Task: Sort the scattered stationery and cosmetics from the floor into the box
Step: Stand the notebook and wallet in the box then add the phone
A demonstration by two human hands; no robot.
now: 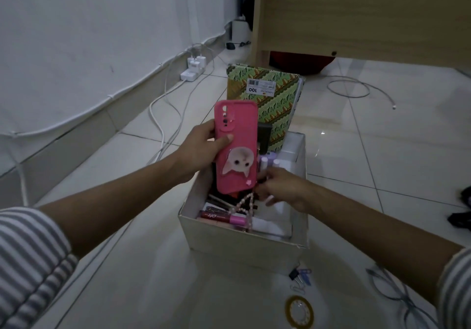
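Note:
My left hand (204, 142) grips a pink phone case (235, 147) with a white cat face, upright over the white box (242, 242). A pink bead strap (244, 206) hangs from the case into the box. My right hand (283, 188) reaches into the box beside the strap with its fingers curled; what they hold is hidden. In the box lie a pink "JUICY" tube (224, 217), several dark cosmetic sticks and pale purple tubes (267, 161). A green patterned notebook (272, 99) stands upright at the box's far end.
On the tiled floor near the box's front right corner lie a black binder clip (295, 275), blue paper clips (305, 274) and a gold ring-shaped item (299, 312). White cables and chargers (193, 67) run along the left wall. A wooden cabinet (356, 15) stands behind.

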